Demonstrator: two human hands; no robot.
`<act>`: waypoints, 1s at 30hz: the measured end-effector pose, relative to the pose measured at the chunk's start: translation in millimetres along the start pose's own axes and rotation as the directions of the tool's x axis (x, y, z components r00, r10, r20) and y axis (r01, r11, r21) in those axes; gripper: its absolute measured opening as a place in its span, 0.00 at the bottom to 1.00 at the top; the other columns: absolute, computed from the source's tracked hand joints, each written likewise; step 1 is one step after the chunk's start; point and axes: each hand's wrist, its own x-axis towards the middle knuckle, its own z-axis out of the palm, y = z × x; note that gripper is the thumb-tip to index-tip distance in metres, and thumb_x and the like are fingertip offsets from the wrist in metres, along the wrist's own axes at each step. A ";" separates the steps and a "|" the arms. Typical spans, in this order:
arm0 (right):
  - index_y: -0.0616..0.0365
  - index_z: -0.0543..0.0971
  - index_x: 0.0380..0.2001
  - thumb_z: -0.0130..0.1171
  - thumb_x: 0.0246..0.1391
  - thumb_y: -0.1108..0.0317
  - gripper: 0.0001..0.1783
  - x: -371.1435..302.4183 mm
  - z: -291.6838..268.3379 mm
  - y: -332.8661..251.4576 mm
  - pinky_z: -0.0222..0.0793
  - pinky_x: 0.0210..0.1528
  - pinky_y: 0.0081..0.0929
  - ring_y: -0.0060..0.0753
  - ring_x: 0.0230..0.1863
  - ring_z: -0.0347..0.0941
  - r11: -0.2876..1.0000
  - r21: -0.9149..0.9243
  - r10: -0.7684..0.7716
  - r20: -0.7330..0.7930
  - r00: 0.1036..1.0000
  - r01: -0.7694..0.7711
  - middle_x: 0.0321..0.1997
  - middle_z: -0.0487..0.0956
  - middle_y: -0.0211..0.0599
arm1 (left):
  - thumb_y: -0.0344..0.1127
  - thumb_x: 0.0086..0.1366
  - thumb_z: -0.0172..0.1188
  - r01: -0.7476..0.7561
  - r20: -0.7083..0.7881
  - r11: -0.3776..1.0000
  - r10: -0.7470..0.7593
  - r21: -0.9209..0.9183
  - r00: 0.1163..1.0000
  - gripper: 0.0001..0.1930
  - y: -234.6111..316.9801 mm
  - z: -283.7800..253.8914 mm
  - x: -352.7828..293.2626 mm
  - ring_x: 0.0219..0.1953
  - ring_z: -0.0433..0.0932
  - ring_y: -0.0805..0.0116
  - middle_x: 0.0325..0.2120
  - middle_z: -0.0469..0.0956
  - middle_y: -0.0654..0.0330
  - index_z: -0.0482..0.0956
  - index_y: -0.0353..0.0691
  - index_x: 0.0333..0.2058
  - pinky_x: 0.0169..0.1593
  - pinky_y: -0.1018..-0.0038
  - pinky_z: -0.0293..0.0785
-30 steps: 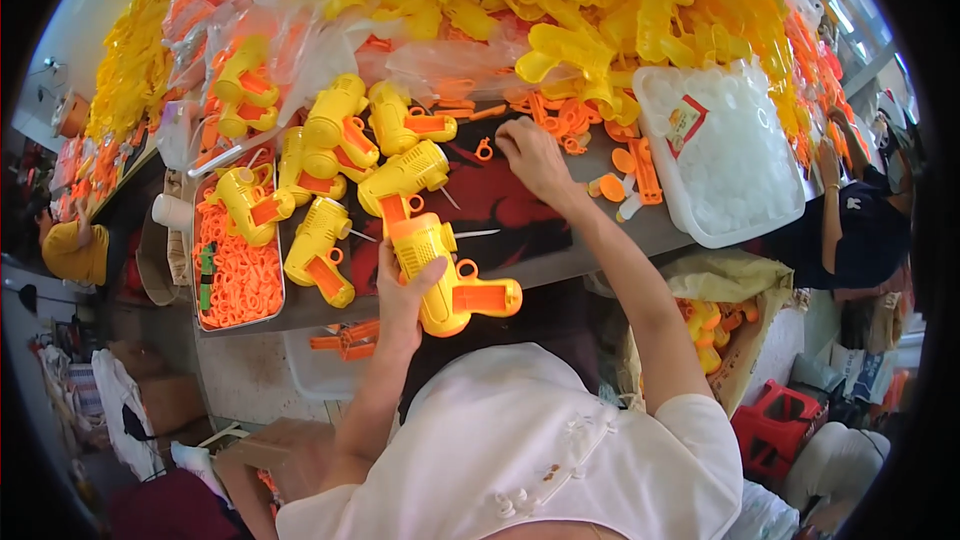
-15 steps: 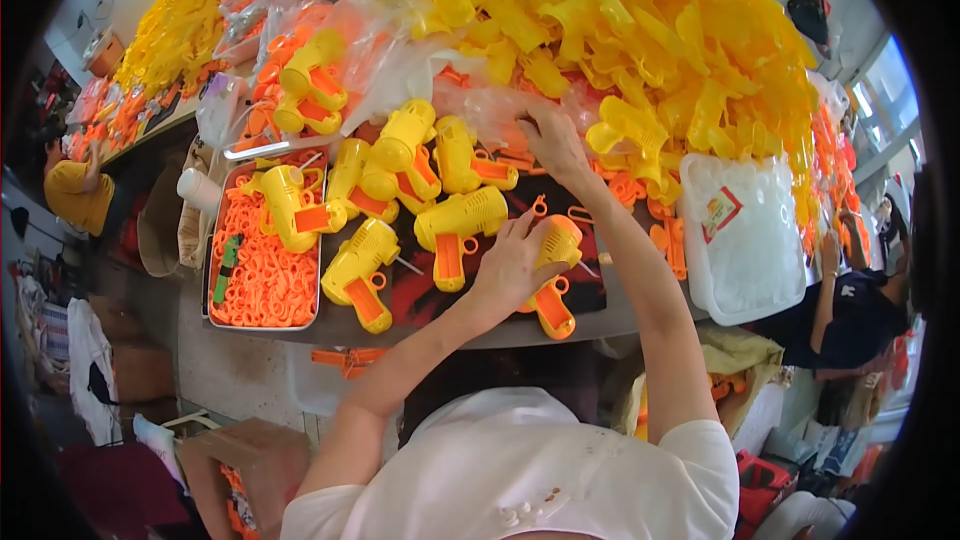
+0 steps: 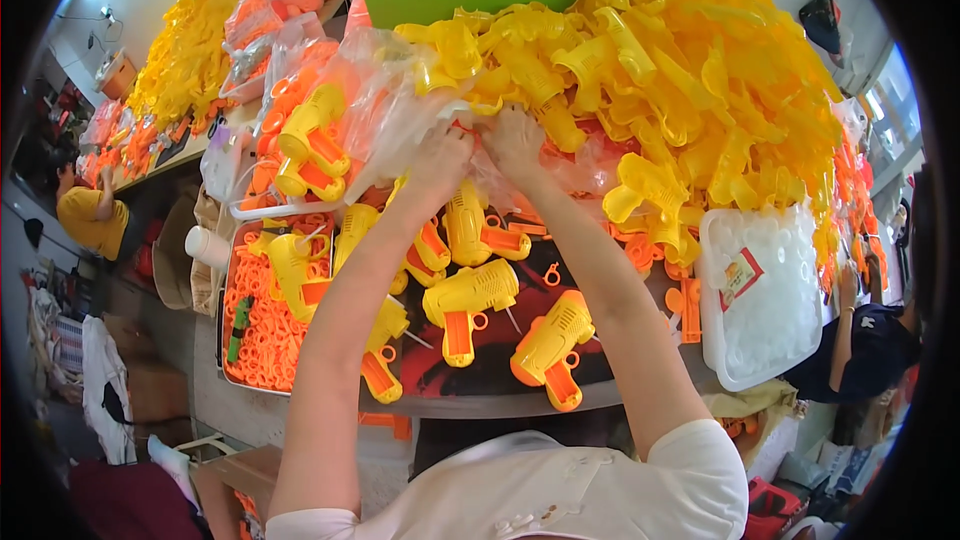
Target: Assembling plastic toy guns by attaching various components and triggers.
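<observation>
Both arms reach across the table to the clear plastic bags (image 3: pixel 385 90) at the foot of the yellow pile. My left hand (image 3: pixel 443 155) has curled fingers against the bag film, beside a small red bit. Close to its right, my right hand (image 3: pixel 513 148) has bent fingers; their tips are hidden at the bag and yellow shells. A yellow toy gun (image 3: pixel 555 340) with an orange handle lies near the front edge, between my forearms. Another toy gun (image 3: pixel 470 298) rests to its left, with a thin white rod beside it. More toy guns lie partly under my left forearm.
Yellow plastic shells (image 3: pixel 680 70) are heaped across the back. A tray of orange rings (image 3: pixel 262 340) stands at left, with a white cup (image 3: pixel 207 246) beside it. At right is a white tub (image 3: pixel 765 290) of clear pieces. Other people work at both sides.
My left hand has let go of the toy gun at the front edge and moved up beside my right hand at the bags. The view has shifted, and that toy gun now lies on the table.
</observation>
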 end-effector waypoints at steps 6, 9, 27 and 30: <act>0.57 0.78 0.31 0.63 0.47 0.60 0.12 14.2 -4.3 10.9 0.71 0.34 0.39 0.47 0.31 0.77 0.913 0.407 0.033 -0.009 0.999 -0.027 0.28 0.80 0.42 | 0.28 0.55 0.53 -0.089 0.350 0.936 -0.039 0.342 0.936 0.07 3.3 -29.4 12.4 0.46 0.74 0.57 0.31 0.80 0.51 0.79 0.34 0.30 0.50 0.65 0.70; 0.57 0.76 0.27 0.62 0.48 0.63 0.09 11.4 -20.6 4.1 0.69 0.32 0.39 0.45 0.32 0.77 0.874 0.482 -0.034 -0.062 0.997 0.060 0.30 0.79 0.40 | 0.28 0.56 0.51 0.082 0.339 0.977 -0.146 0.195 0.929 0.08 8.6 -39.5 21.8 0.44 0.74 0.53 0.31 0.80 0.49 0.78 0.32 0.31 0.47 0.63 0.71; 0.63 0.78 0.27 0.64 0.47 0.69 0.08 -13.7 -24.3 12.3 0.68 0.29 0.29 0.33 0.24 0.73 0.789 0.608 -0.083 -0.036 0.996 0.087 0.23 0.78 0.40 | 0.39 0.63 0.50 0.350 0.433 0.929 -0.365 0.116 0.824 0.16 -29.6 55.4 72.4 0.51 0.75 0.53 0.47 0.76 0.49 0.77 0.40 0.46 0.53 0.60 0.71; 0.61 0.78 0.30 0.60 0.48 0.67 0.09 -14.2 -35.0 12.4 0.69 0.37 0.38 0.47 0.34 0.76 0.792 0.607 -0.029 0.135 0.990 -0.060 0.32 0.79 0.45 | 0.41 0.63 0.51 0.218 0.523 0.933 -0.343 0.286 0.780 0.17 -30.8 58.7 79.0 0.52 0.74 0.54 0.48 0.76 0.51 0.77 0.42 0.48 0.55 0.61 0.71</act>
